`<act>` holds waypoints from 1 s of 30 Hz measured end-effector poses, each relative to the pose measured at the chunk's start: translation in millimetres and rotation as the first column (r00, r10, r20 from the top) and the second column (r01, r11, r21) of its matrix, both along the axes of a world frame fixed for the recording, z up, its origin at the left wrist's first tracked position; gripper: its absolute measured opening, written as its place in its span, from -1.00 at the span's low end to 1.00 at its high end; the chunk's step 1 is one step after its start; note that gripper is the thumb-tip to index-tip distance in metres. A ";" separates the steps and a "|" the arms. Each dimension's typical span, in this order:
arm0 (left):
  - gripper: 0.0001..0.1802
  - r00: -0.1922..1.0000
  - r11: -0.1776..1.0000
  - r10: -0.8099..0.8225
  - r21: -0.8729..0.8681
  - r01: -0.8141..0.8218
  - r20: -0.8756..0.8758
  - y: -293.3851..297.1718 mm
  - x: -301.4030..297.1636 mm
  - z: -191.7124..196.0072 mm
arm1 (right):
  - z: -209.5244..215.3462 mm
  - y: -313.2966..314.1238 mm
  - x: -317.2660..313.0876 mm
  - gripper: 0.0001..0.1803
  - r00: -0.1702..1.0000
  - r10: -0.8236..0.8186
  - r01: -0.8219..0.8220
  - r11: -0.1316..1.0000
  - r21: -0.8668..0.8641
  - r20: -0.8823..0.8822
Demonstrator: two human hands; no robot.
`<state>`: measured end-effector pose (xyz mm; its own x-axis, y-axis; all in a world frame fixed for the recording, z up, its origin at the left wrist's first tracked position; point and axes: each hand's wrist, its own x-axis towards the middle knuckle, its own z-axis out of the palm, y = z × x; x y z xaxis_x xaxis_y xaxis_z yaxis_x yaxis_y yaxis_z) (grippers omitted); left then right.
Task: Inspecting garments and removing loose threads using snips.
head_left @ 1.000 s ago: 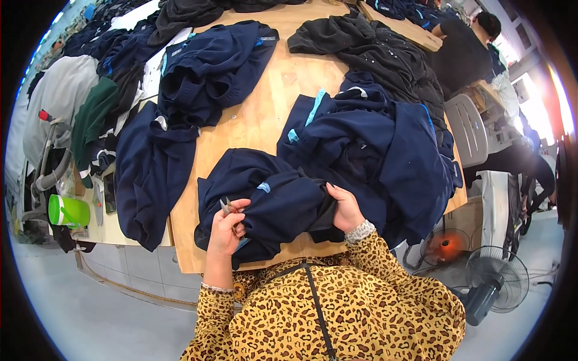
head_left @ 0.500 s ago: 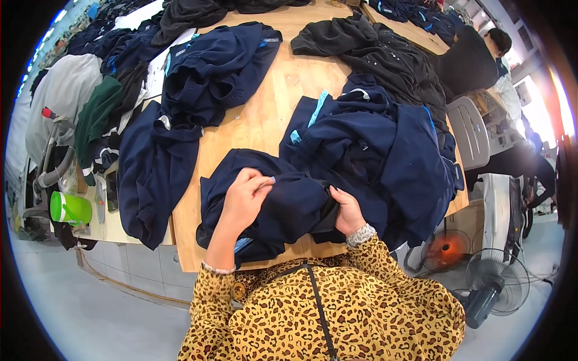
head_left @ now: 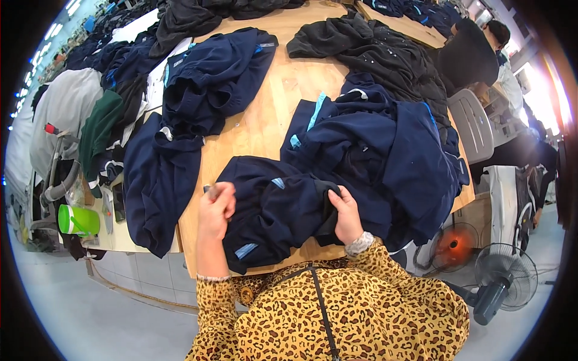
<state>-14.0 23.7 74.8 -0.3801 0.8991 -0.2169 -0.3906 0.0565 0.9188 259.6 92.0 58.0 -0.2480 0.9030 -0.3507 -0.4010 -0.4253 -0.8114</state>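
Observation:
A navy garment (head_left: 271, 210) lies bunched at the table's front edge, in front of me. Two light blue striped patches show on it, one near its top and one low on its left. My right hand (head_left: 348, 218) pinches the black edge of this garment at its right end, thumb on top. Beside the garment's left edge, my left hand (head_left: 218, 209) is raised and closed; a small dark tip shows at its fingers, too small to name. Close by on the right lies a large heap of navy garments (head_left: 367, 156) with light blue trim.
More navy garments (head_left: 211, 78) lie at the left of the wooden table (head_left: 259, 114), and black ones (head_left: 385, 57) at the far right. A green bucket (head_left: 78, 220) stands at left. Fans (head_left: 506, 277) and a grey chair (head_left: 471, 126) stand at right, with a person (head_left: 500, 36) behind.
My left hand has moved left and slightly down, off the garment's middle to its left edge, uncovering a striped patch there. My right hand keeps its hold on the black edge.

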 end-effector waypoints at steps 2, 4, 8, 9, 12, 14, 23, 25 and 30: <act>-0.86 0.977 0.977 0.212 0.029 -0.212 0.013 -20.9 -18.1 -5.1 | 10.1 -17.8 -18.7 -0.86 0.939 0.021 -0.154 0.919 0.363 0.344; -0.83 0.915 0.915 0.403 -0.018 -0.404 -0.008 -47.4 -41.5 -17.1 | 20.2 -34.8 -35.1 -0.74 0.747 0.103 -0.655 0.284 0.700 0.657; -0.82 0.651 0.751 0.351 -0.212 -0.625 -0.673 -91.6 -83.0 -61.3 | 26.3 -43.4 -44.6 -0.86 0.599 0.526 -0.704 -0.012 0.710 0.604; -0.82 0.611 0.730 0.261 -0.262 -0.631 -0.747 -103.9 -85.5 -71.9 | 24.6 -38.5 -36.7 -0.84 0.732 0.373 -0.651 0.137 0.747 0.570; -0.82 0.835 0.779 0.201 -0.433 -0.453 -0.512 -135.8 -77.8 -92.0 | 9.0 -17.1 -14.9 -0.89 0.878 0.053 -0.289 0.851 0.439 0.476; -0.81 0.924 0.781 0.165 -0.527 -0.336 -0.345 -140.8 -64.1 -98.5 | -5.6 -6.4 -7.2 -0.80 0.925 0.180 -0.228 0.968 0.109 0.334; -0.79 0.957 0.847 0.256 -0.508 -0.156 0.133 -125.1 -36.7 -82.1 | -40.0 -4.1 -14.1 -0.55 0.941 0.339 -0.302 0.847 -0.438 0.007; -0.81 0.937 0.858 0.228 -0.510 -0.065 0.263 -122.2 -28.9 -75.5 | -38.5 -0.1 -19.3 -0.62 0.947 0.315 -0.304 0.824 -0.478 -0.059; -0.81 0.915 0.907 0.326 -0.352 -0.231 0.238 -88.1 16.2 -51.6 | -27.4 -4.3 -40.9 -0.69 0.927 0.372 -0.361 0.848 -0.388 -0.050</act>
